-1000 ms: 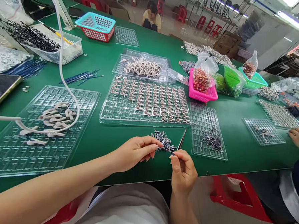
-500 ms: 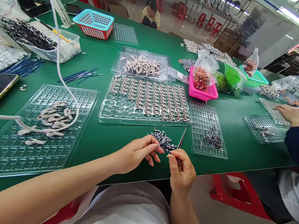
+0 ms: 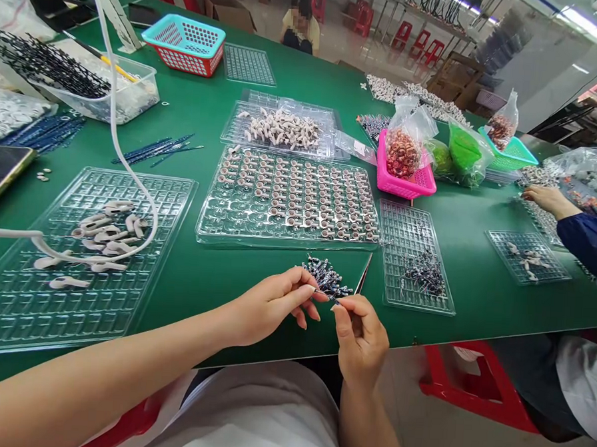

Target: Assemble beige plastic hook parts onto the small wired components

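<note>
A big clear tray [image 3: 49,304] with pale parts lies far left of the fingers on the green counter [image 3: 200,278]. The left hand [image 3: 269,302] pinches one tiny dark part with thumb and finger. A small pile of dark parts [image 3: 325,278] sits just past the fingertips. The right hand [image 3: 360,337] pinches a thin part too, close beside the left.

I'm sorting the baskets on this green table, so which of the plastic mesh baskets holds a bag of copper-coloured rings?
The pink plastic mesh basket, right of the big filled tray. The turquoise-and-red basket at the far left looks empty.
</note>
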A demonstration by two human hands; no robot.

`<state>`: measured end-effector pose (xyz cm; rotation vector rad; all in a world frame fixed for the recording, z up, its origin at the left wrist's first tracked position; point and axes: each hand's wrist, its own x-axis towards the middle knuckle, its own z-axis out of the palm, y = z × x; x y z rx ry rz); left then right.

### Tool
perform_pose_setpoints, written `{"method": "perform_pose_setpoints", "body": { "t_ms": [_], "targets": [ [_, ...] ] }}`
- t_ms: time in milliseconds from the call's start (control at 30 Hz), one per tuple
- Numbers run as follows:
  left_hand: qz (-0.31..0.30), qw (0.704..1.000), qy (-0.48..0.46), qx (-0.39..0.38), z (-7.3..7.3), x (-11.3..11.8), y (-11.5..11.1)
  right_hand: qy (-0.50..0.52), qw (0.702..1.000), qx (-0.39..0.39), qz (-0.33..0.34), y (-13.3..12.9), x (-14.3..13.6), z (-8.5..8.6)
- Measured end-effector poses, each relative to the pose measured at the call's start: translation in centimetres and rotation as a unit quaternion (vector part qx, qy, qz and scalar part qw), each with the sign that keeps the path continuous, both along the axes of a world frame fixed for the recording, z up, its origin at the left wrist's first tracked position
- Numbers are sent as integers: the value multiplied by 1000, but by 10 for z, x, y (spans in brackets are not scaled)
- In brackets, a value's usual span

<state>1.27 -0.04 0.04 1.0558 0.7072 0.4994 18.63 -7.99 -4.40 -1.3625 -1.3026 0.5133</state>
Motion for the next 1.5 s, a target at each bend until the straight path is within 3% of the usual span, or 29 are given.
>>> {"method": "perform_pose_setpoints", "body": {
  "t_ms": [367,767,1500],
  "targets": [
    [35,987,110,114,6,0,-2,-49,999,-4,23,2,-1,5],
    [58,974,135,173,-4,-3,-1,-55,998,-10,30,3,0,6],
    [57,937,180,295,-2,-4,0,-72,997,-17,37,6,0,8]
  ]
}}
